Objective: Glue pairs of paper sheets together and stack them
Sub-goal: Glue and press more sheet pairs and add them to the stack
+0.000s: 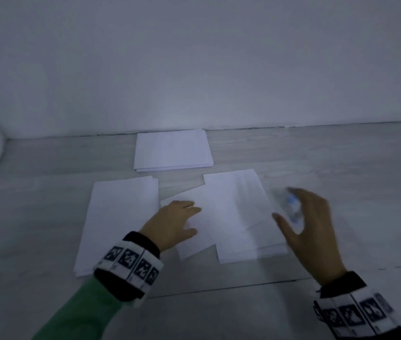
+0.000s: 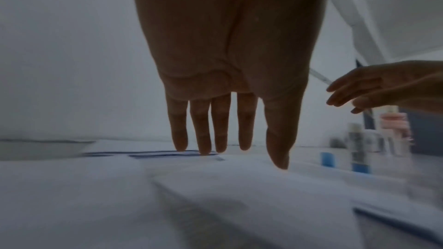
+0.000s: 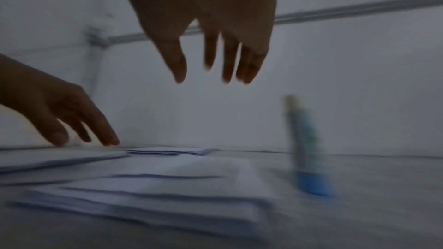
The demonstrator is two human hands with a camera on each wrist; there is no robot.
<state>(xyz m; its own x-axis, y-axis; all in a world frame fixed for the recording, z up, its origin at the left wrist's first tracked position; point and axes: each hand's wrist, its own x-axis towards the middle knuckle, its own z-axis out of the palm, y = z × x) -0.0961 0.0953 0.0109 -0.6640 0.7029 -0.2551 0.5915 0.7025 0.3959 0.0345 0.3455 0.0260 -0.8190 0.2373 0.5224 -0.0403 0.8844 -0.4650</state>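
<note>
Down on the pale grey wood-grain counter [image 1: 329,155] lay three lots of thin white paper. A neat stack of white rectangular sheets [image 1: 173,150] sat at the back, close against the plain white wall [image 1: 194,57]. A second flat pile of white sheets [image 1: 118,217] lay at the left, its near corner hidden under the left wrist. Between the hands a loose white sheet [image 1: 204,229] lay askew, overlapping a creased pile of white sheets [image 1: 238,212] whose edges showed as several uneven layers in the right wrist view.

The left hand [image 1: 173,223] was laid flat on the loose sheet with straight fingers [image 2: 203,135] slightly spread, the tips touching the paper; it gripped nothing. The right hand [image 1: 313,224] hovered off the counter just right of the creased pile, its fingers [image 3: 230,60] and thumb spread apart and holding nothing.

Beside that hand stood a slim cylindrical glue stick with a blue base [image 3: 304,145], upright on the counter and blurred; in the head view it showed only as a pale smear with blue patches [image 1: 289,204] under the right fingers. Whether the fingers touched it could not be told. A small blue cap [image 2: 327,159] stood near it in the left wrist view. Both wrists wore white bands printed with black square markers [image 1: 130,262], and the left arm had a green sleeve [image 1: 84,312].
</note>
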